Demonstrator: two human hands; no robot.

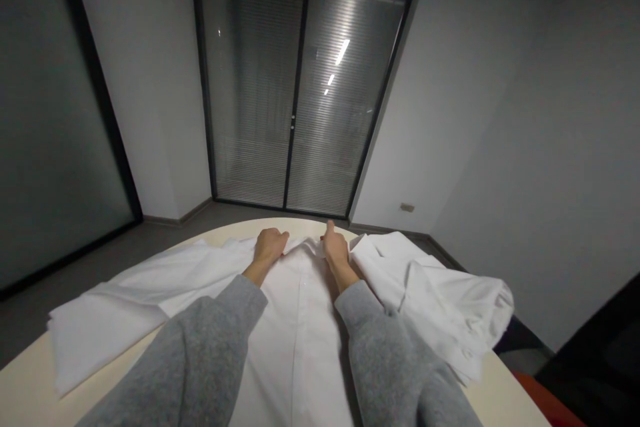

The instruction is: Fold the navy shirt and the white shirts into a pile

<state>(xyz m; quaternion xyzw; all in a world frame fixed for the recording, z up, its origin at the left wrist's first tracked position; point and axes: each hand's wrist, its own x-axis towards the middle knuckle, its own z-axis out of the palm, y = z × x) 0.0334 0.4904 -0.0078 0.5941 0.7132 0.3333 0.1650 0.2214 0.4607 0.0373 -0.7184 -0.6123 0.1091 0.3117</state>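
Observation:
A white button-up shirt (pixel 297 320) lies spread over a pale round table (pixel 25 373), its button strip running down the middle. One sleeve (pixel 110 320) stretches out to the left; the other (pixel 445 300) is bunched and creased on the right. At the far end, by the collar (pixel 311 247), my left hand (pixel 271 245) is closed on the shirt's edge. Across from it, my right hand (pixel 335 247) also grips the collar end, thumb pointing up. Between the two hands the cloth is slightly raised. My fingertips are mostly hidden by the hands and fabric.
Behind the table stands a dark-framed glass double door (pixel 295 93) with blinds. A frosted glass panel (pixel 55 113) is at the left. Something red (pixel 543 400) and a dark shape (pixel 600 360) are at the lower right, beside the table edge.

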